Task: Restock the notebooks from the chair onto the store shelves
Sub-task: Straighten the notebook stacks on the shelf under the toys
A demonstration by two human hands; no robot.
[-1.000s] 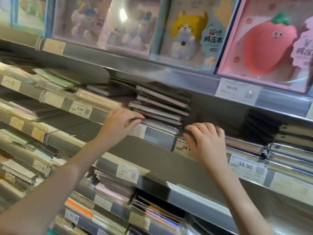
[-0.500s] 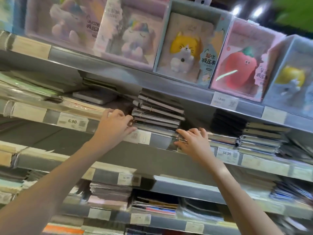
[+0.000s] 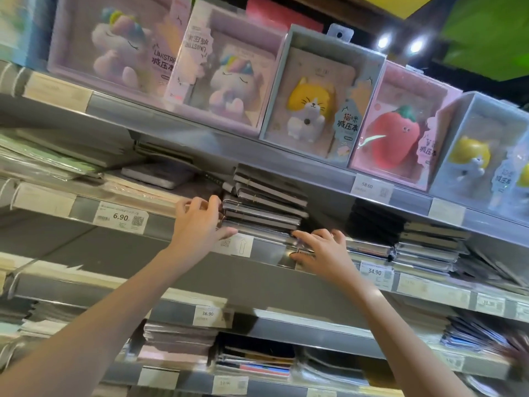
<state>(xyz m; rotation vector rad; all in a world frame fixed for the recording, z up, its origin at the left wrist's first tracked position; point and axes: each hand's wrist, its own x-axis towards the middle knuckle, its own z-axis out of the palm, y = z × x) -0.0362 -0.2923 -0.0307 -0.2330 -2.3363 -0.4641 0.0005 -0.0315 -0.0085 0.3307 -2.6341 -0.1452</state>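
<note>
Head view shows your left hand point(image 3: 197, 224) against the left end of the stack of dark notebooks point(image 3: 264, 209) on the middle shelf point(image 3: 160, 222), fingers curled at the spines of the lower books and thumb stretched along the shelf's front strip. Half a second ago that hand lay much the same way, so it has barely shifted. Your right hand point(image 3: 322, 250) is at the stack's right foot, fingers spread and nearly straight over the shelf lip and the lowest notebook's edge; whether it pinches anything I cannot tell. It too has stayed where it was. What differs is mostly the view: your head has tipped up, so the boxed plush toys on the top shelf, the cat box point(image 3: 320, 96) and the strawberry box point(image 3: 400, 130) among them, now fill more of the picture. Price tags 6.90 point(image 3: 120, 217) and 34.90 point(image 3: 375, 272) sit on the strip to either side of your hands.
</note>
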